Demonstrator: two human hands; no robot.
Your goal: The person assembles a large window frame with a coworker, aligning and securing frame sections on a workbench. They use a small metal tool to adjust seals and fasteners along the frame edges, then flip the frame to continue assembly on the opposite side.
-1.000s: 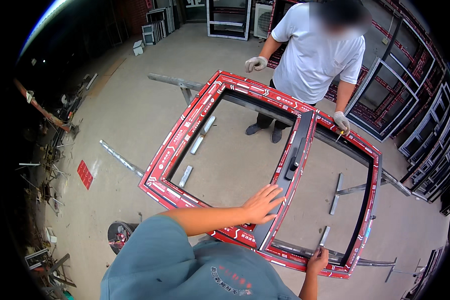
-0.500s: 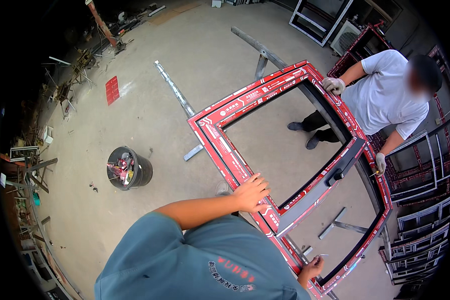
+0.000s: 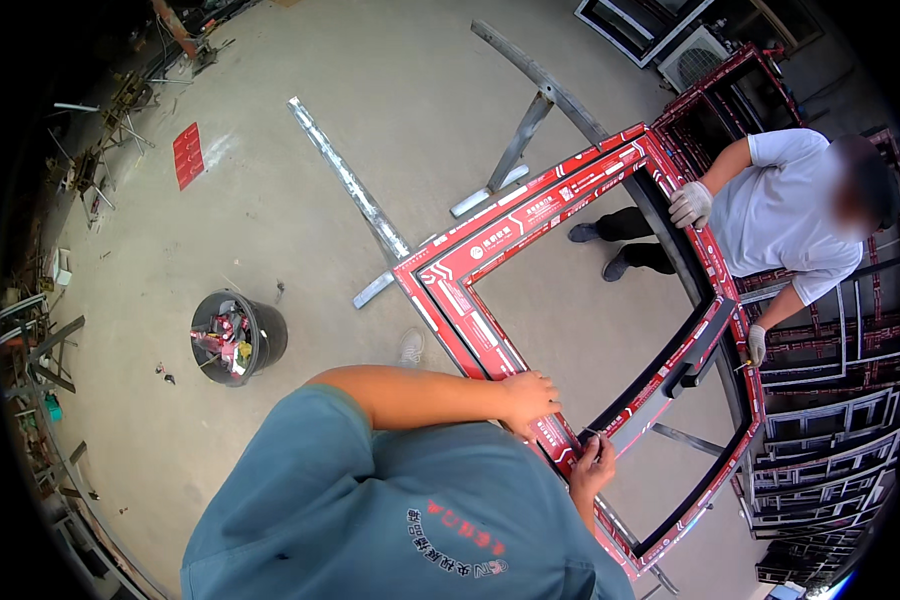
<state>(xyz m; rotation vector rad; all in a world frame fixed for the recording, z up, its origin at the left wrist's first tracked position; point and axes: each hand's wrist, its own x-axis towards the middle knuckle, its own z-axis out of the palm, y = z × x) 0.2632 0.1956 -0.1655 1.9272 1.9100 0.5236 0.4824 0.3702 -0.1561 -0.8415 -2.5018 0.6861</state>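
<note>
A large window frame (image 3: 505, 232), wrapped in red printed protective film with a dark grey crossbar (image 3: 685, 350), lies raised in front of me. My left hand (image 3: 528, 402) rests on its near left side, fingers laid over the film. By the near inner corner, where the crossbar meets that side, is my right hand (image 3: 592, 468). Its thumb and fingers are pinched on a small thin item, too small to make out. Across the frame stands a co-worker (image 3: 785, 215) in white gloves. One gloved hand lies on the far side; the other holds a small tool with a yellow part.
Metal support bars (image 3: 345, 180) stick out beneath the frame. A black bucket (image 3: 270, 335) of scraps stands on the floor at left, and a red sheet (image 3: 188, 155) lies beyond it. More frames (image 3: 830, 430) are stacked at right, near an outdoor fan unit (image 3: 692, 62).
My right hand has moved from the frame's near lower end up to the inner corner by the crossbar. My left hand stays on the near side. The view has shifted slightly.
</note>
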